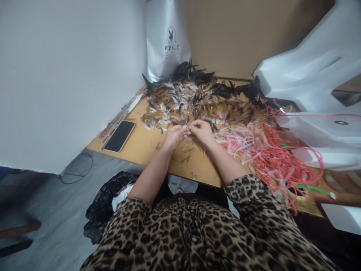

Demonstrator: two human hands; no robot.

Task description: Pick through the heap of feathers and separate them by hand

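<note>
A wide pile of brown, white and black feathers (197, 99) covers the far half of a wooden table (146, 145). My left hand (174, 136) and my right hand (200, 130) meet at the pile's near edge, fingertips pinched together on a small bunch of feathers (187, 130) held between them. Both forearms reach out over the table's front edge from leopard-print sleeves.
A tangle of red and pink plastic strings (267, 150) lies right of my hands. A black phone (120, 136) rests at the table's left. A silver bag (167, 39) stands at the back, white foam pieces (313, 71) at right, a black plastic bag (107, 203) on the floor.
</note>
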